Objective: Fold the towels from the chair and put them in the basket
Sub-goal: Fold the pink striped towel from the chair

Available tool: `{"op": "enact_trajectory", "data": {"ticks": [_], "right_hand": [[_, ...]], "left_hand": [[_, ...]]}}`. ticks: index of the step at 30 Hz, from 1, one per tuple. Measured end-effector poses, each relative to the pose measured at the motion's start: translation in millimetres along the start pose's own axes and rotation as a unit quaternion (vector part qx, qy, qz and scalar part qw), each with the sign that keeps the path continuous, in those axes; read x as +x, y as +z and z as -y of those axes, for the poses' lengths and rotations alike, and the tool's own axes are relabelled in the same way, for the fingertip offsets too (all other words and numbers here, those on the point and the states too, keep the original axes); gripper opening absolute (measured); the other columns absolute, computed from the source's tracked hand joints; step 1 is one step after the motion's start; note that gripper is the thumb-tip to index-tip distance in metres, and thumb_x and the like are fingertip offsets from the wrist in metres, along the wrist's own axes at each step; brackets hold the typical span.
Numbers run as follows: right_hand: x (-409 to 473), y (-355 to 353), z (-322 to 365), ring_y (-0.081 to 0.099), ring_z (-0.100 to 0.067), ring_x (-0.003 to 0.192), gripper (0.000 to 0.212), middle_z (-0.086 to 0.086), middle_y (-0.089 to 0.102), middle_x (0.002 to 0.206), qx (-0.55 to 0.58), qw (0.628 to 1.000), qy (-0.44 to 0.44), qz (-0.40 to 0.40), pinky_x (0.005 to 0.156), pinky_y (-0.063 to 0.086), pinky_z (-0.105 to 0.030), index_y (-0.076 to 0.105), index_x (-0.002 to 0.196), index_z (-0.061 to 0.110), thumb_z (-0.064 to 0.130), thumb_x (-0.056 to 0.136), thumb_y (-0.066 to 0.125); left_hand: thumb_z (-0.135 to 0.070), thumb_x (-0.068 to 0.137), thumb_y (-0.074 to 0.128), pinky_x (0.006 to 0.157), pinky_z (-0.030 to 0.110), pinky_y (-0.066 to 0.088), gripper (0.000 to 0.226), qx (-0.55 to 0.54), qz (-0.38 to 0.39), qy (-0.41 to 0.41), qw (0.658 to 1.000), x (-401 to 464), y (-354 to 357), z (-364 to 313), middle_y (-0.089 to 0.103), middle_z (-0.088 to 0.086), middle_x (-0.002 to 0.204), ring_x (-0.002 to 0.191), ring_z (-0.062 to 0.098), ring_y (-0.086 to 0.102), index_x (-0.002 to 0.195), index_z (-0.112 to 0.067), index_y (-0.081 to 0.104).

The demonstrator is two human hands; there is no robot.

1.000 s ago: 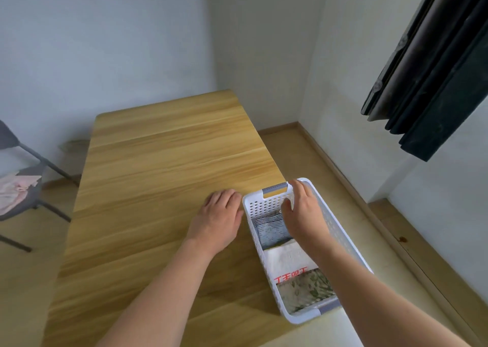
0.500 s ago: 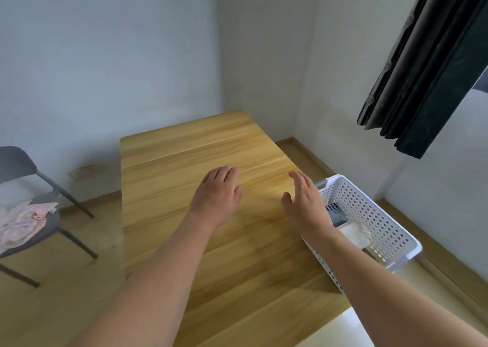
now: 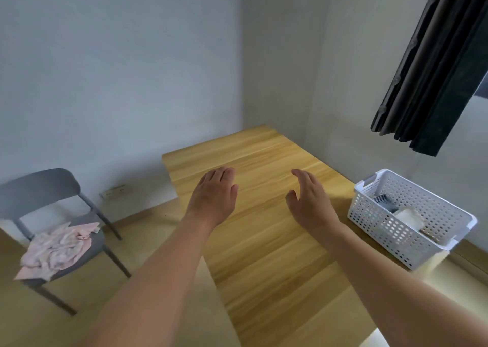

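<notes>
lying crumpled on the grey chair (image 3: 39,188), the pink towels (image 3: 56,249) sit well left of the left hand (image 3: 215,194). both it and the right hand (image 3: 309,201) hover flat-fingered and empty above the wooden table (image 3: 264,254). the white basket (image 3: 396,230) rests at the table's right edge, near a dark curtain (image 3: 435,69).

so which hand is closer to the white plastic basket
Right. The right hand hovers open over the wooden table just left of the white perforated plastic basket; the left hand is farther left, toward the chair side.

Soft daylight enters from the right; the desk (image 3: 264,241) shows motion blur, and the wide lens bends the edges.
</notes>
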State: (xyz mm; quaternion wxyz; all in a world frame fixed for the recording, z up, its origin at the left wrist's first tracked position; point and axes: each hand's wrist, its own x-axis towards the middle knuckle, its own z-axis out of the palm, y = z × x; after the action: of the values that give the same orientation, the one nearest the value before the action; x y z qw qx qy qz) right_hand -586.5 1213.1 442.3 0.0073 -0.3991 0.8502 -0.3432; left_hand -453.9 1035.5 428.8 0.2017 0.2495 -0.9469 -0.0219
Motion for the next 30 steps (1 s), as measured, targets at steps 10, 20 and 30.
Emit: {"op": "enact_trajectory", "data": {"ticks": [10,20,30], "right_hand": [[-16,66,136,0.04,-0.021,0.132,0.052,-0.003,0.041,0.146,0.004,1.0,-0.015,-0.019,0.103,0.032,-0.027,0.038,0.143,0.011,0.012,0.092,0.047],[-37,204,309,0.042,-0.023,0.13,0.052,-0.004,0.041,0.145,-0.001,1.0,0.021,-0.014,0.101,0.036,-0.03,0.038,0.142,0.012,0.011,0.091,0.047],[2,305,427,0.039,-0.021,0.133,0.049,-0.004,0.041,0.145,0.016,1.0,0.011,-0.006,0.107,0.031,-0.03,0.038,0.142,0.012,0.014,0.093,0.045]], "left_hand": [[-0.03,0.097,0.045,0.108,0.041,0.036,0.042,-0.012,-0.027,-0.017,0.999,-56,-69,133,0.05,0.007,0.137,0.128,0.028,0.044,0.134,-0.01,0.045],[-0.029,0.098,0.043,0.11,0.036,0.034,0.041,-0.038,-0.024,0.017,0.999,-110,-121,331,0.048,0.005,0.138,0.13,0.025,0.041,0.134,-0.011,0.044],[-0.023,0.095,0.048,0.108,0.041,0.036,0.044,-0.038,-0.026,-0.029,0.999,-129,-149,510,0.05,0.011,0.138,0.129,0.029,0.044,0.136,-0.007,0.045]]}}
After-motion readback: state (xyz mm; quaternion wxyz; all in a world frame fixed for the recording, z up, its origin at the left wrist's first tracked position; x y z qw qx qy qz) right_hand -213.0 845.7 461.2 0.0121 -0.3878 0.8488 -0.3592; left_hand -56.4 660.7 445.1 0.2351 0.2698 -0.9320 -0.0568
